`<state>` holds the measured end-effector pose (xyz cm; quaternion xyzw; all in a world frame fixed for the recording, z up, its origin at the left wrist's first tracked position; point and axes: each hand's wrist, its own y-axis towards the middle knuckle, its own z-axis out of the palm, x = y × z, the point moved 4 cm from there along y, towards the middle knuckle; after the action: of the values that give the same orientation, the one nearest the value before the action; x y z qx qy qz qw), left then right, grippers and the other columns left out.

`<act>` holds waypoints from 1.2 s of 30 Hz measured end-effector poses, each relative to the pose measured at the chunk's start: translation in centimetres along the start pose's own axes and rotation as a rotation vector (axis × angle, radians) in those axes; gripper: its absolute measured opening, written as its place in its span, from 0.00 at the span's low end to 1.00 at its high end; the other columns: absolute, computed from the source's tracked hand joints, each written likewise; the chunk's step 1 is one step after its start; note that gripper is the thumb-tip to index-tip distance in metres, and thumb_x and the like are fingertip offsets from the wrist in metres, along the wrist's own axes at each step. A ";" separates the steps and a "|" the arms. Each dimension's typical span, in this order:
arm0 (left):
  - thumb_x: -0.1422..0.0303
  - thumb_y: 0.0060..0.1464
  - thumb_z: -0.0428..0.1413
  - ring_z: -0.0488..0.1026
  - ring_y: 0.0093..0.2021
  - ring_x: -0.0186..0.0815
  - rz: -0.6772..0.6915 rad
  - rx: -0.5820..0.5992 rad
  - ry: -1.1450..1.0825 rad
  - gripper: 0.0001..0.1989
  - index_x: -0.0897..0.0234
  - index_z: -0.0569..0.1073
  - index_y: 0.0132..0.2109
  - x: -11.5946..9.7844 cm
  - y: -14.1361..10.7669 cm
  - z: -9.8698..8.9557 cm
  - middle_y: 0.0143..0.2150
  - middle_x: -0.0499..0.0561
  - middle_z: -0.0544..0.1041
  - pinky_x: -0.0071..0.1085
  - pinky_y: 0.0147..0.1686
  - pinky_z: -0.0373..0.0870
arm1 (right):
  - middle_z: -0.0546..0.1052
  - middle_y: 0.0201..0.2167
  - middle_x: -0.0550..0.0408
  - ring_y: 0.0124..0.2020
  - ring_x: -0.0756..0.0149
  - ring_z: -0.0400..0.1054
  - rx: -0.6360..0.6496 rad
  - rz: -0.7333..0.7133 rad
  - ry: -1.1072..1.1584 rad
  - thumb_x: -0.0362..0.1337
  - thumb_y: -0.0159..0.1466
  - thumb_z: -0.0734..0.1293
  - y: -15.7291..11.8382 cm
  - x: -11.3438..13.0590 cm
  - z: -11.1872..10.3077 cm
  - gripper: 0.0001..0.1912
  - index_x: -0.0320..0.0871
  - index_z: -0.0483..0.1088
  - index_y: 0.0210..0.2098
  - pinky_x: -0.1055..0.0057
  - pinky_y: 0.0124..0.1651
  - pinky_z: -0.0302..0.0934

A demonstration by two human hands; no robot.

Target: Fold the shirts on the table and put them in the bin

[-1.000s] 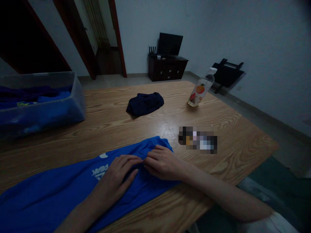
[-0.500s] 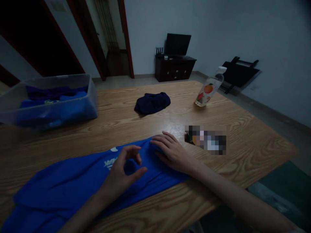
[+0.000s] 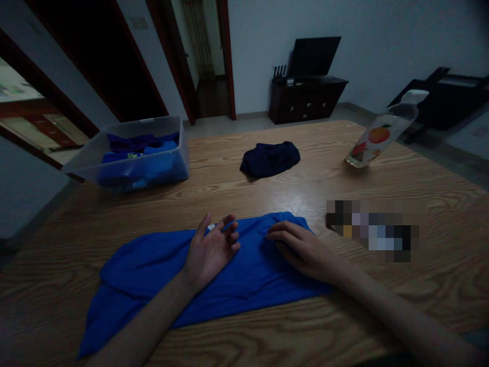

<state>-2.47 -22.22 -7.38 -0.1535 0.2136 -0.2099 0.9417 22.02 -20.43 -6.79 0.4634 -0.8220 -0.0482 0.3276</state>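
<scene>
A blue garment, folded into a long strip with a bit of white print showing, lies across the table in front of me. My left hand is over its middle, palm turned up and inward, fingers loosely curled and apart, with nothing in it. Over the right part of the cloth rests my right hand, palm down, fingers slightly bent and holding nothing; whether the fingertips press on the fabric is hard to tell.
A clear plastic bin with blue and purple clothes stands at the back left of the wooden table. Beyond the garment lies a dark navy folded cloth. A bottle with a white cap stands at right, near a pixelated item.
My left hand has turned from a thumb-and-finger curve to palm up. My right hand stays on the garment's right part. The view has swung left, so things appear further right.
</scene>
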 end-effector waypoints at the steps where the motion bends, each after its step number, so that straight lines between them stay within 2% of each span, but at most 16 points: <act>1: 0.52 0.78 0.43 0.76 0.35 0.36 0.005 -0.002 0.006 0.27 0.71 0.77 0.56 0.0 0.0 0.0 0.41 0.56 0.77 0.32 0.35 0.76 | 0.76 0.58 0.43 0.59 0.55 0.73 0.005 -0.002 -0.019 0.27 0.75 0.62 0.0 0.1 0.0 0.20 0.46 0.68 0.63 0.57 0.59 0.71; 3: 0.55 0.78 0.45 0.74 0.33 0.34 0.012 0.013 0.001 0.25 0.71 0.77 0.56 0.0 0.0 0.0 0.37 0.52 0.73 0.32 0.34 0.76 | 0.77 0.58 0.43 0.58 0.54 0.73 0.008 -0.004 -0.046 0.28 0.75 0.62 0.1 0.4 -0.1 0.18 0.45 0.69 0.62 0.57 0.58 0.71; 5: 0.57 0.77 0.47 0.72 0.30 0.33 0.005 0.018 -0.004 0.22 0.72 0.78 0.52 -0.1 -0.1 0.0 0.33 0.49 0.70 0.30 0.31 0.74 | 0.77 0.57 0.42 0.56 0.54 0.74 0.008 -0.008 -0.053 0.28 0.76 0.62 0.3 0.8 -0.3 0.16 0.44 0.70 0.61 0.57 0.57 0.71; 8: 0.59 0.73 0.52 0.74 0.31 0.35 0.005 -0.052 0.023 0.17 0.70 0.78 0.47 -0.6 -0.3 -0.7 0.40 0.55 0.75 0.29 0.26 0.73 | 0.78 0.56 0.42 0.55 0.55 0.74 0.012 -0.013 -0.047 0.29 0.76 0.62 0.4 1.1 -0.5 0.15 0.43 0.70 0.59 0.58 0.57 0.72; 10: 0.58 0.72 0.54 0.77 0.36 0.39 0.020 -0.104 0.027 0.16 0.67 0.77 0.43 -0.9 -0.3 -1.2 0.43 0.57 0.76 0.34 0.31 0.79 | 0.78 0.55 0.42 0.54 0.56 0.74 0.009 -0.020 -0.048 0.29 0.76 0.62 0.5 1.1 -0.6 0.14 0.43 0.71 0.59 0.59 0.56 0.72; 13: 0.59 0.73 0.51 0.78 0.40 0.40 0.020 -0.110 0.021 0.18 0.65 0.73 0.37 -1.0 -0.3 -1.2 0.38 0.53 0.73 0.45 0.47 0.84 | 0.79 0.55 0.42 0.54 0.57 0.74 0.002 -0.036 -0.056 0.29 0.76 0.62 0.5 1.0 -0.6 0.13 0.42 0.71 0.57 0.60 0.57 0.72; 17: 0.61 0.74 0.50 0.75 0.36 0.37 0.021 -0.122 0.061 0.18 0.63 0.70 0.34 -0.8 -0.7 -0.8 0.33 0.48 0.67 0.49 0.52 0.83 | 0.79 0.56 0.42 0.54 0.57 0.74 0.011 -0.032 -0.059 0.30 0.77 0.62 0.4 1.0 -0.6 0.12 0.42 0.71 0.57 0.60 0.57 0.71; 18: 0.61 0.73 0.50 0.73 0.34 0.35 0.020 -0.128 0.069 0.17 0.63 0.71 0.35 -0.8 -0.8 -0.8 0.32 0.48 0.66 0.48 0.51 0.84 | 0.79 0.56 0.42 0.54 0.57 0.74 0.015 -0.027 -0.058 0.30 0.77 0.62 0.4 1.0 -0.6 0.13 0.42 0.71 0.57 0.60 0.57 0.71; 20: 0.62 0.73 0.52 0.69 0.30 0.32 0.012 -0.108 0.070 0.14 0.63 0.72 0.37 -0.8 -0.8 -0.8 0.33 0.47 0.65 0.41 0.42 0.84 | 0.78 0.56 0.43 0.55 0.57 0.74 0.029 -0.017 -0.051 0.30 0.76 0.61 0.4 1.0 -0.6 0.13 0.43 0.71 0.58 0.59 0.58 0.71; 22: 0.63 0.71 0.55 0.67 0.29 0.31 0.010 -0.051 0.051 0.12 0.64 0.71 0.38 -0.8 -0.7 -0.7 0.33 0.46 0.64 0.34 0.33 0.81 | 0.78 0.56 0.44 0.56 0.57 0.74 0.040 -0.008 -0.045 0.30 0.76 0.61 0.5 1.0 -0.6 0.14 0.45 0.71 0.58 0.58 0.58 0.71; 26: 0.64 0.67 0.61 0.67 0.31 0.32 0.009 0.020 0.026 0.12 0.64 0.70 0.36 -0.7 -0.5 -0.5 0.32 0.45 0.62 0.34 0.35 0.79 | 0.78 0.56 0.43 0.55 0.57 0.74 0.033 -0.007 -0.043 0.31 0.77 0.61 0.5 1.0 -0.7 0.13 0.45 0.71 0.57 0.58 0.58 0.72; 31: 0.68 0.66 0.61 0.63 0.27 0.28 -0.015 0.047 0.041 0.11 0.65 0.70 0.35 -0.7 -0.6 -0.3 0.30 0.42 0.60 0.28 0.27 0.71 | 0.78 0.56 0.43 0.55 0.57 0.74 0.037 -0.010 -0.040 0.31 0.77 0.61 0.5 1.1 -0.7 0.13 0.44 0.71 0.57 0.59 0.57 0.72; 33: 0.68 0.65 0.64 0.62 0.25 0.27 -0.018 0.065 0.108 0.10 0.66 0.72 0.36 -0.6 -0.4 -0.5 0.29 0.42 0.60 0.25 0.25 0.68 | 0.78 0.56 0.43 0.55 0.57 0.74 0.036 -0.014 -0.045 0.30 0.77 0.61 0.5 1.1 -0.7 0.13 0.44 0.71 0.57 0.59 0.57 0.72; 36: 0.58 0.60 0.70 0.61 0.22 0.26 0.051 0.133 0.409 0.16 0.65 0.77 0.36 -0.1 0.3 -1.0 0.27 0.43 0.65 0.24 0.22 0.65 | 0.79 0.53 0.44 0.52 0.57 0.74 0.028 -0.012 -0.097 0.31 0.77 0.61 0.6 1.1 -0.8 0.11 0.43 0.72 0.55 0.57 0.56 0.71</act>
<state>-2.94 -22.14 -8.36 -0.0397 0.3897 -0.2263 0.8918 21.65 -20.75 -5.42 0.4699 -0.8347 -0.0608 0.2807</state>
